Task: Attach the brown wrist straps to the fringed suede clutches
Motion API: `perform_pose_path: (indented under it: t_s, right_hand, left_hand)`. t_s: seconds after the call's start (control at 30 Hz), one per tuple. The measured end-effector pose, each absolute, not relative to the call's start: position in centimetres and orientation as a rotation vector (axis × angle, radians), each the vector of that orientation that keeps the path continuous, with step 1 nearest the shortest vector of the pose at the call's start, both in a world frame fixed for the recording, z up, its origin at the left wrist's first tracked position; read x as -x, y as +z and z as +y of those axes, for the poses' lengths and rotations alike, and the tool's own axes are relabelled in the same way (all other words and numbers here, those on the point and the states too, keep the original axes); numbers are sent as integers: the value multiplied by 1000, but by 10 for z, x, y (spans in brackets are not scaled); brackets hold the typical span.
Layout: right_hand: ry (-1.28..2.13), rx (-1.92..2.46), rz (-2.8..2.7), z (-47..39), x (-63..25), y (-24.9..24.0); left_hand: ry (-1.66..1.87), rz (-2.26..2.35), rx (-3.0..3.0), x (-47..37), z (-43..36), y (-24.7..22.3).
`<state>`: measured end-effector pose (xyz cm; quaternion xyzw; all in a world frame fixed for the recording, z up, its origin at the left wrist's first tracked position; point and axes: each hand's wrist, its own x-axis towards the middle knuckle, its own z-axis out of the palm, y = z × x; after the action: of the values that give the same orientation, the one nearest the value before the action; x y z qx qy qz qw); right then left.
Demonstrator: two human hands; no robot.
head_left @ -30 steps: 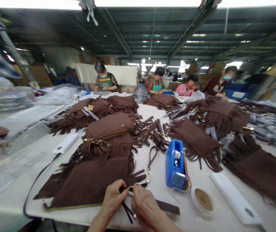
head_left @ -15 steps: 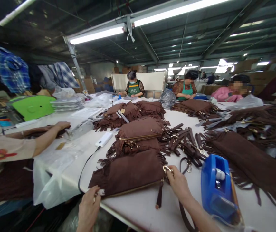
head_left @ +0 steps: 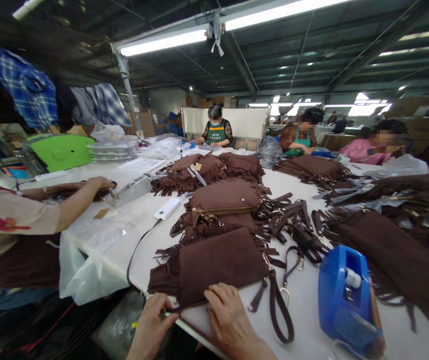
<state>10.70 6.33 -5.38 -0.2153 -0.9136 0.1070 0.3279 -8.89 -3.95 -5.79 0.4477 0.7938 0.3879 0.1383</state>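
A dark brown fringed bag (head_left: pixel 218 257) lies at the table's near edge, with a zipper along its near side. My left hand (head_left: pixel 152 322) is closed, thumb and forefinger pinching the bag's near left corner at the zipper end. My right hand (head_left: pixel 229 317) rests on the near edge of the same bag, fingers stretched over the brown surface and thumb apart below. A brown wrist strap (head_left: pixel 277 310) hangs from the gold hardware at the bag's right end and curls on the table. Beside it is a short zipper pull tab (head_left: pixel 258 296).
A blue tape dispenser (head_left: pixel 344 297) stands to the right. Stacked fringed bags (head_left: pixel 225 195) and loose straps (head_left: pixel 300 225) lie beyond. A white corded device (head_left: pixel 167 208) is at left. A co-worker's arm (head_left: pixel 81 202) is at far left; several people sit across the white table (head_left: pixel 139 250).
My right hand has let go of the gold clasp and moved left onto the bag's near edge. The strap now lies looped at the bag's right end. My left hand stays at the corner.
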Motion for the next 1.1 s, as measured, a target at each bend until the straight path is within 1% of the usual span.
perform_pose_path:
  t_s: [0.1,0.17,0.33,0.43,0.57,0.63,0.73,0.87,0.93,0.97,1.1]
  right_hand:
    - [413,534,-2399,40,-79,-58]
    - [479,560,-2371,35,-64,-60]
    - [705,725,-2129,39,-45,-55]
    - [898,703,-2029,42,-47,-48]
    - [1178,617,-1824,47,-56,-42]
    - [1260,635,-1708,48,-60,-41]
    - [1303,695,-1600,49,-66,-44]
    - [1384,768,-1619,49,-74,-46]
    - [1366,798,-1665,48,-78,-42]
    - [1297,797,-1706,48,-79,-38]
    - [791,739,-1901,47,-78,-20]
  left_hand:
    - [1175,2171,-1045,82,-41,-48]
    - [1284,2064,-912,76,-41,-39]
    - [1786,1659,-438,60,-32,-24]
    - [1963,1420,-223,50,-20,-21]
    - [1971,1300,-152,35,-2,-20]
    - [1929,1313,-164,29,4,-21]
    - [1853,1428,-213,21,8,-25]
    - [1752,1635,-379,17,4,-32]
    - [1706,1746,-485,17,1,-33]
    - [1682,1796,-537,17,0,-33]
    - [1623,1965,-747,17,-3,-30]
